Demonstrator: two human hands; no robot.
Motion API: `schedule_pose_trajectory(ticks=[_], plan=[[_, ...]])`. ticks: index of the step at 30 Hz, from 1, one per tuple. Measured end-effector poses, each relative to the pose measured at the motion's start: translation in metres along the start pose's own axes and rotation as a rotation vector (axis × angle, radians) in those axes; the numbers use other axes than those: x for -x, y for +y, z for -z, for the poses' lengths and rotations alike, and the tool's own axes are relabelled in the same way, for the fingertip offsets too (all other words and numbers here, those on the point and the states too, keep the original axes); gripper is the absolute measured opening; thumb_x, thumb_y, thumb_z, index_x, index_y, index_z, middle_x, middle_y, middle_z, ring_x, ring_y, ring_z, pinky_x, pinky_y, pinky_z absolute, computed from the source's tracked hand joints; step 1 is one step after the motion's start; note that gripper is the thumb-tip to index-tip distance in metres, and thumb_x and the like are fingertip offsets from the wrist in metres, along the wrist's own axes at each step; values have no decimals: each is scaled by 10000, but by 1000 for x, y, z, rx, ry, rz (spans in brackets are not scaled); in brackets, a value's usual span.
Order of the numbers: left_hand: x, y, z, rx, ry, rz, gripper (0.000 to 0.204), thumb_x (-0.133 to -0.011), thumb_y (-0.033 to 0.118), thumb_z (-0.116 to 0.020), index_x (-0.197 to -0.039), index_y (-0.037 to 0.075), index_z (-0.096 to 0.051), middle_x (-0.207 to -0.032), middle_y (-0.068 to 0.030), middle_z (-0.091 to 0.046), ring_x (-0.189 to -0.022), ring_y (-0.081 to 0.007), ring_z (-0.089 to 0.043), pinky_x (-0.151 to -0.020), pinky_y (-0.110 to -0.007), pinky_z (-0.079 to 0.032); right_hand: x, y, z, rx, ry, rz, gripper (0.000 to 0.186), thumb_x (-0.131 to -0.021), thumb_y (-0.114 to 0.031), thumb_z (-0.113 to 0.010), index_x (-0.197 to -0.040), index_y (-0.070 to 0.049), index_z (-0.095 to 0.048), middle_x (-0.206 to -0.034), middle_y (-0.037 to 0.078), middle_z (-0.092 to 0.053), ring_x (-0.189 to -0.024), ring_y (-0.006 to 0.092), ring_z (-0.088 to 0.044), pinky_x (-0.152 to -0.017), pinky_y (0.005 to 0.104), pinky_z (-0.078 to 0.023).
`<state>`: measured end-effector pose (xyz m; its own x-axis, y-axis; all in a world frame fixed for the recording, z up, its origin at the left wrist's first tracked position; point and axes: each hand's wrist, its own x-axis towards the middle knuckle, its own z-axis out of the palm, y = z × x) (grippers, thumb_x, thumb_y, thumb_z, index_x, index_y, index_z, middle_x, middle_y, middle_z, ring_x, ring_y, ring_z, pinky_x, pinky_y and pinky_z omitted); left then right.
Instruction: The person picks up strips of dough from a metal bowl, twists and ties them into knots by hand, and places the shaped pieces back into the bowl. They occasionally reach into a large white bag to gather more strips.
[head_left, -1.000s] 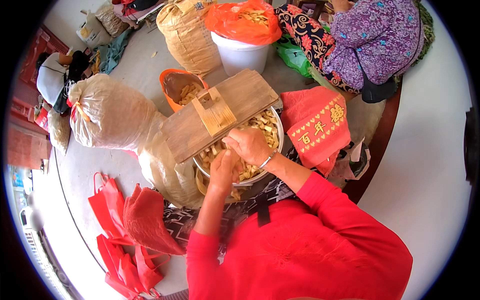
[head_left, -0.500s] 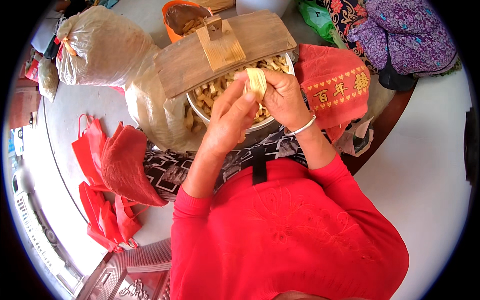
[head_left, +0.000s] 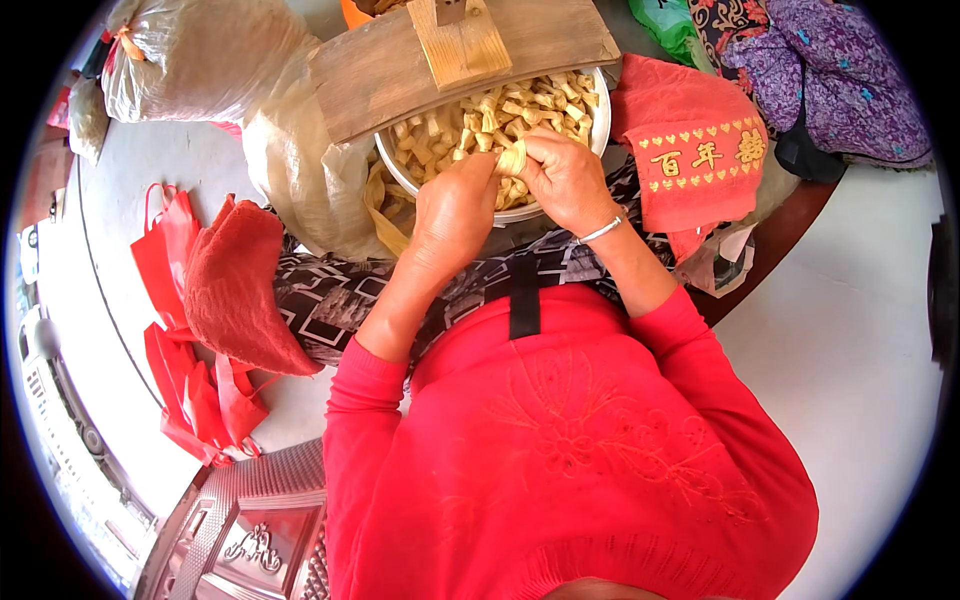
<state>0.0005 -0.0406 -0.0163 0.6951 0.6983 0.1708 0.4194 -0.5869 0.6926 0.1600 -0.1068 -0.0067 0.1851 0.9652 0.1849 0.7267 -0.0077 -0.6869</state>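
Note:
Above the near side of a white basin (head_left: pixel 603 118), my two hands work a pale yellow strip, apparently tofu skin (head_left: pixel 512 158). My left hand (head_left: pixel 456 205) is closed, gripping one end, with its fingertips largely hidden. My right hand (head_left: pixel 572 186) pinches the wrapped part between thumb and fingers; a silver bangle circles that wrist. Small knotted yellow pieces (head_left: pixel 490 110) of the same stuff fill the basin behind my hands.
A wooden board (head_left: pixel 370 90) with a raised block (head_left: pixel 460 45) lies across the basin's far side. Translucent sacks (head_left: pixel 205 60) stand left. Red towels (head_left: pixel 690 150) drape both sides of my lap. Red bags (head_left: pixel 180 250) lie on the floor; a purple floral bundle (head_left: pixel 835 70) sits far right.
The strip was an open loop held up between my fingers; now it is drawn into a tighter wrap. My left hand has turned and closed. The surroundings have shifted upward in view.

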Motion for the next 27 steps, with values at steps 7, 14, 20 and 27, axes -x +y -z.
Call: schedule_pose_trajectory(ticks=[7,14,20,27], plan=[[8,-7,-20,27,228,-215,332,-768,47,-640,-1100,49,-635,-992,-100,-635,-861,-303,-619,-719,-383,-514,22,25,-22,-1094,-351,-595,312,-967,-289,-567,-1003,7,-657,-951,16,-653,-873,107,-601,-736,267,-485],[7,12,5,317,17,-40,388,-813,82,-649,-1185,-3,-572,-1128,-208,-584,-981,-374,-586,-835,-399,-480,16,17,-28,-1356,-221,-534,177,-895,-107,-607,-1027,-6,-667,-1057,36,-641,-998,149,-591,-859,297,-485],[-14,16,8,240,-79,234,277,-940,207,-552,-1102,-18,-562,-880,-179,-644,-838,-334,-649,-737,-364,-497,10,6,-41,-571,152,-126,146,-783,31,-643,-918,0,-691,-1060,114,-623,-1003,258,-584,-869,317,-470],[17,-7,-17,1196,-184,619,302,-1004,267,-459,-973,-4,-589,-693,-18,-531,-617,-90,-496,-566,-252,-440,-6,-1,-18,-534,273,-61,67,-816,20,-646,-870,53,-666,-1024,91,-594,-902,163,-572,-758,266,-478]])
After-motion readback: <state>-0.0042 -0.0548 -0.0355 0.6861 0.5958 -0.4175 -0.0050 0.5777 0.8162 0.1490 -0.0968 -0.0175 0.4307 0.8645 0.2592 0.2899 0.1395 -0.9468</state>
